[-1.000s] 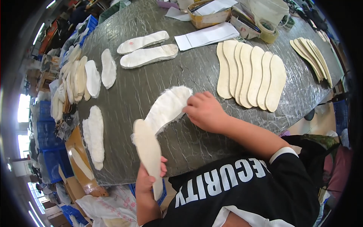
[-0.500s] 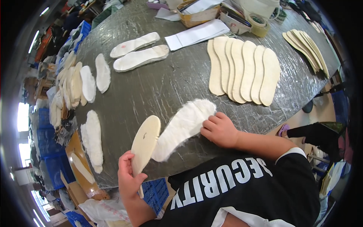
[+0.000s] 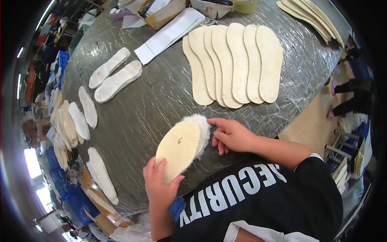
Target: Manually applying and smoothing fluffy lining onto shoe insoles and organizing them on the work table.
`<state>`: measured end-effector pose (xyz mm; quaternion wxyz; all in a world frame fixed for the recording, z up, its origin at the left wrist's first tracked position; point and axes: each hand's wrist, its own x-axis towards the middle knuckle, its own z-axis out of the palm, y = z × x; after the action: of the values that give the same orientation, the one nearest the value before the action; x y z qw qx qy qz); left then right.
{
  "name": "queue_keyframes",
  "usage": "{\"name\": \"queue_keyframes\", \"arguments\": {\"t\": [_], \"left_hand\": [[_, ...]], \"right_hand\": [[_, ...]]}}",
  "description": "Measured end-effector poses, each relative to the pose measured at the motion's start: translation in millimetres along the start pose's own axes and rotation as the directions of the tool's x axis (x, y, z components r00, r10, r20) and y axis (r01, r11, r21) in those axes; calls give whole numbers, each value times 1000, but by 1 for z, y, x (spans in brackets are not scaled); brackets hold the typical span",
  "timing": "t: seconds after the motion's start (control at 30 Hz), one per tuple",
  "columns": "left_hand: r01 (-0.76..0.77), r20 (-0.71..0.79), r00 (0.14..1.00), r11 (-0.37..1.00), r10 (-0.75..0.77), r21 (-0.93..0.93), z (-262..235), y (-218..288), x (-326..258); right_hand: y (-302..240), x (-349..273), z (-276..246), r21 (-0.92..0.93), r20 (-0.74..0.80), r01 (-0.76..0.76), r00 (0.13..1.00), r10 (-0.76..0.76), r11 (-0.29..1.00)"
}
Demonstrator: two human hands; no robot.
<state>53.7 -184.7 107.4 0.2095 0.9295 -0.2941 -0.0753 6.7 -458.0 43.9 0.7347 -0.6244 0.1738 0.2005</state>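
Note:
My left hand [image 3: 159, 183] grips a cream-coloured felt insole [image 3: 177, 145] by its lower end, thumb on one side and fingers on the other. This insole has a small dark mark on its face and lies tilted over a white fluffy insole [image 3: 204, 131]. Only the far end and right edge of the fluffy one show; the rest is covered. My right hand [image 3: 234, 136] is beside that fluffy edge, index finger stretched to its tip and the other fingers loosely bent, holding nothing I can see.
Overlapping cream insoles [image 3: 268, 64] fan across the far middle of the plastic-covered table [image 3: 141, 133], with another stack [image 3: 312, 18] at far right. White insoles [image 3: 119, 82] and a fluffy piece [image 3: 101, 175] lie left. Paper sheets [image 3: 169, 34] and boxes stand behind. A person's legs show at right.
The cream insole has moved from standing beside the fluffy insole to lying over it, its marked face turned up. My right hand's index finger has straightened. The whole view has shifted.

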Motion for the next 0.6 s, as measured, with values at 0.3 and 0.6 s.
{"name": "queue_keyframes", "arguments": {"t": [0.3,0.6], "left_hand": [[-67,93,994,996,61,66,5,1,18],[-72,129,990,993,59,97,4,4,26]], "right_hand": [[3,11,-10,160,177,-132,979,104,978],[3,11,-12,158,186,-82,981,52,984]]}}
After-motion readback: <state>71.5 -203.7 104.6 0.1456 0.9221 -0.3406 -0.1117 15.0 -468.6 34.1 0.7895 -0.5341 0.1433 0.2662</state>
